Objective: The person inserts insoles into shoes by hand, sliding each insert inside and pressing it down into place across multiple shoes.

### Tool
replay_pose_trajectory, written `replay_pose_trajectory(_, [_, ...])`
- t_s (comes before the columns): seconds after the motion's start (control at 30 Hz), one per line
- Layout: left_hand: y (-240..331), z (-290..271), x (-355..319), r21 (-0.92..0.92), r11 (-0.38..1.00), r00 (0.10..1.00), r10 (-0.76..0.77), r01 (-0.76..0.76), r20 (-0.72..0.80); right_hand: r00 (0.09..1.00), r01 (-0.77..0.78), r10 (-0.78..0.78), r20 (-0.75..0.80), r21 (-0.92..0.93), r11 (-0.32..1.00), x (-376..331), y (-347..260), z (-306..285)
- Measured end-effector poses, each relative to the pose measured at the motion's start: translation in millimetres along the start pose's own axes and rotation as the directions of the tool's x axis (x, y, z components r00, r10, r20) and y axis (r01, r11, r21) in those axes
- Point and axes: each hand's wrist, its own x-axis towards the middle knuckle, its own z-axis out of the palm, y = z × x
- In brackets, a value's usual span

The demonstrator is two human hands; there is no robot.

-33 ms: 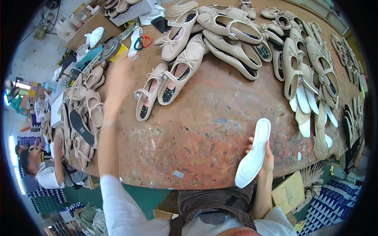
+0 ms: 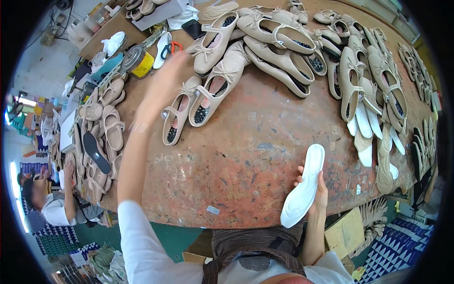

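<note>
A white insole (image 2: 302, 189) is gripped in my right hand (image 2: 321, 195), thumb on one edge and fingers curled round the other, over the near right of the table. My left hand (image 2: 171, 71) is stretched to the far left part of the table, its fingers smeared by motion. Just beyond it lie scissors (image 2: 165, 50) with dark blue and orange handles, partly covered by the hand. A white insole (image 2: 161, 47) rests beside them. To the right of the hand stand beige bow-front strap shoes (image 2: 206, 52); another beige shoe (image 2: 179, 111) lies nearer to me.
More beige shoes (image 2: 279, 52) are heaped along the far side. Another heap (image 2: 111, 128) covers the left edge. White insoles (image 2: 364, 123) stick out among shoes on the right. A yellow-labelled can (image 2: 137, 61) stands at the far left. Another person (image 2: 52, 203) works at left.
My left hand has swung to the right, from left of the scissors to in front of them, near the far shoes. The right hand and its insole have barely shifted.
</note>
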Motion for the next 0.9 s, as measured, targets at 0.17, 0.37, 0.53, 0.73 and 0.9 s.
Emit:
replay_pose_trajectory(0.17, [32.6, 80.6, 99.9, -0.144, 0.981, 0.97, 0.159, -0.133, 0.182, 0.999, 0.041, -0.043, -0.03, -0.058, 0.997, -20.8, -8.0, 3.7])
replay_pose_trajectory(0.37, [80.2, -86.6, 39.7, -0.802, 0.434, 0.912, -0.2, 0.411, 0.359, 0.994, 0.067, -0.078, -0.073, -0.145, 0.987, -39.6, -21.2, 1.7])
replay_pose_trajectory(0.53, [209.9, -158.0, -125.5, -0.75, 0.341, 0.82, -0.321, 0.567, 0.474, 0.989, 0.085, -0.13, -0.064, -0.472, 0.878, -56.2, -29.4, 7.2])
replay_pose_trajectory(0.73, [341.6, -106.6, -206.7, -0.699, 0.498, 0.852, -0.202, 0.514, 0.484, 0.918, 0.324, -0.225, 0.326, -0.945, -0.046, -100.2, -30.6, 38.9])
replay_pose_trajectory(0.9, [282.6, -127.8, -261.2, -0.396, 0.688, 0.792, -0.558, 0.608, 0.246, 0.806, 0.525, 0.022, 0.592, -0.696, -0.489, -89.8, 5.3, 63.4])
